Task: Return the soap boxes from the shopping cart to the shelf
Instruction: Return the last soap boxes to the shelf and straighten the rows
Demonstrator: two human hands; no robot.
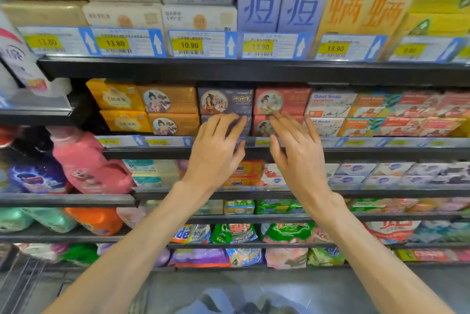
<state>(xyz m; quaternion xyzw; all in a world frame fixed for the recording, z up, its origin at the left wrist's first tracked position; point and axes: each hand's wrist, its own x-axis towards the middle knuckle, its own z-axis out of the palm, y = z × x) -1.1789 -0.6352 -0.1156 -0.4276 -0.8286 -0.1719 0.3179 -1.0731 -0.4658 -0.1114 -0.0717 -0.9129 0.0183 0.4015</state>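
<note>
Head view looks onto a shelf [254,153] stacked two-high with soap boxes. Taking the dark blue soap box [225,101] on the upper layer as landmark: the left hand [216,151] reaches up from below it, fingers straight and slightly spread, fingertips laid against the lower blue box [241,124] directly beneath the landmark; nothing is pinched or wrapped. The right hand [297,153] sits just right of the left one, fingers also straight and fanned, their tips touching the lower red box [262,126], which lies down and to the right of the landmark. Directly right of the landmark stands the upper red box [282,101], untouched. Left of the landmark are two orange boxes [169,98] stacked, and farther left two yellow boxes [114,95]. Well to the right of the landmark sit white Goat Soap boxes [329,105]. Above the landmark runs a row of price tags [189,45]. Far down and to the left of it a pink detergent bottle [84,161] leans on a lower shelf level. Both hands are flat against box fronts, holding nothing.
</note>
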